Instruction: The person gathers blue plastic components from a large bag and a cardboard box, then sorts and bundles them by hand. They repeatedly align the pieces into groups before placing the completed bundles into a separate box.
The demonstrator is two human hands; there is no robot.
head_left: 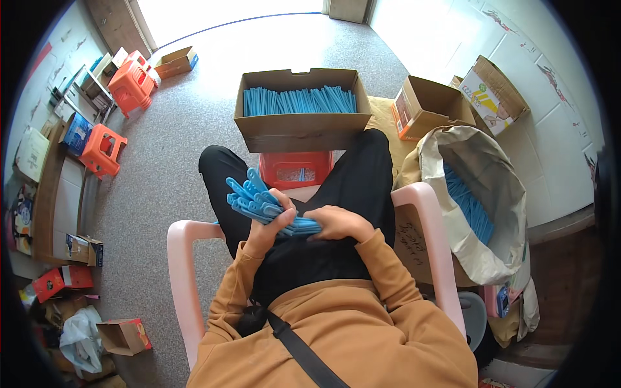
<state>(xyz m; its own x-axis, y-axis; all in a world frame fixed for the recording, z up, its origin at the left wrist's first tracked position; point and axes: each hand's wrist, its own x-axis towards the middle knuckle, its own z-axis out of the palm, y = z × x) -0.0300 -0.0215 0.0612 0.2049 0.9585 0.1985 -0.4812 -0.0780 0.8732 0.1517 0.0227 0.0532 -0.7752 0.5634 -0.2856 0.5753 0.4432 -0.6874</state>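
The landmark is the open cardboard box [301, 137], which is filled with a dense row of blue plastic strips [299, 101] standing on end. On the person's side of this box, well apart from it and slightly left of its middle, a loose bundle of blue strips [251, 193] is held above the lap. The left grip [269, 227] is clenched around the bundle, its thumb across the top, while the strips' flat, rounded ends fan out to the left and toward the box. The right grip [341, 223] touches the bundle's other end, nearer the person than the box; its fingers are partly hidden, so I cannot tell whether it is clasped or merely resting there.

Just under the box's near wall shows a red stool [296, 169]. The person sits nearer than the box in a pink armchair [184, 284], knees at either side of the box's near edge. To the right of the box stands another open carton [414, 110], and nearer than that, a wide-mouthed pale sack [435, 184] with more blue strips [471, 208] inside. Well left of the box are an orange stool [103, 150] and stacked orange stools [132, 86].
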